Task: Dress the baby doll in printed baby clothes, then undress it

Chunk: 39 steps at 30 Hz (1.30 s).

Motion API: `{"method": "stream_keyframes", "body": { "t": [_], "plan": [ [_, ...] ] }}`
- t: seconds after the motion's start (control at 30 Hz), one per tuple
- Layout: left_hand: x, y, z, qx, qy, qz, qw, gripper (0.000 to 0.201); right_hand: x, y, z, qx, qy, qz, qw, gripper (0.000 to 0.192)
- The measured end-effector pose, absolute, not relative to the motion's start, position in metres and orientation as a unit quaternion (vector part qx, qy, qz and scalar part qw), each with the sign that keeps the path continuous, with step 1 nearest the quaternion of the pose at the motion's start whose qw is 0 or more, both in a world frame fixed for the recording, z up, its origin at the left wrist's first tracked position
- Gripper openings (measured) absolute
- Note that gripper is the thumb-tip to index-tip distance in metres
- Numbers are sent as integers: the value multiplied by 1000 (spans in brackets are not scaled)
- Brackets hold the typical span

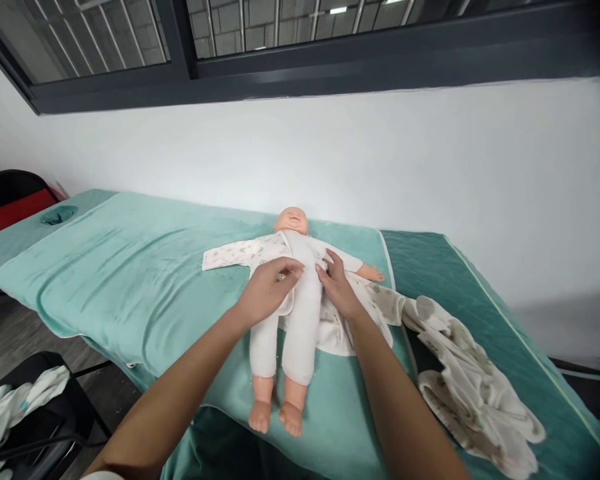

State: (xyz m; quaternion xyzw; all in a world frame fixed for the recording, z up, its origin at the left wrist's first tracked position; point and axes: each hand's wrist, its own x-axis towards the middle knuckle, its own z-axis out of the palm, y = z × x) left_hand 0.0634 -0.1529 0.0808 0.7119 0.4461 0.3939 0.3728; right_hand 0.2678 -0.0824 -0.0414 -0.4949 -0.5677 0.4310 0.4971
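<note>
Both hands pinch printed garment (260, 252) edges on baby doll (300, 300): white bodysuit, bare feet, supine.

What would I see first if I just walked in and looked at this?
First you'd see the baby doll lying on its back in the middle of the green bed cover, with bare feet pointing toward the camera. The left hand and right hand both rest on the doll's tummy, at the edges of its open printed jacket. A crumpled pale cloth lies on the bed to the right.
</note>
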Motion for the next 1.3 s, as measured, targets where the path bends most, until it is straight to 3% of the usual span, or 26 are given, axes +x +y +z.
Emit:
{"method": "stream_keyframes", "body": {
  "t": [0.1,0.17,0.47,0.6,0.73,0.9,1.03,1.13,1.23,1.3],
  "plan": [
    [56,-139,56,737,501,421,169,29,268,-79,-46,-487,-571,426,505,93],
    [54,-124,43,754,511,395,123,33,269,-78,-49,-485,-578,418,507,90],
    [84,-62,56,817,454,320,153,40,269,-83,-42,-483,-582,423,499,84],
    [64,-104,44,799,437,376,172,39,270,-86,-37,-491,-581,431,486,87],
    [27,-168,14,683,520,472,202,26,270,-86,-37,-493,-580,432,484,83],
    [7,-215,-3,635,558,458,275,22,269,-89,-34,-503,-585,419,479,83],
    [4,-207,6,614,593,455,251,26,270,-96,-23,-541,-608,366,451,76],
    [11,-183,24,611,600,477,197,20,280,-101,-13,-581,-603,293,462,58],
    [37,-153,48,671,544,478,157,16,305,-104,-3,-631,-540,219,512,44],
    [66,-131,63,749,484,431,140,15,324,-105,3,-685,-503,171,499,42]
  ]
}}
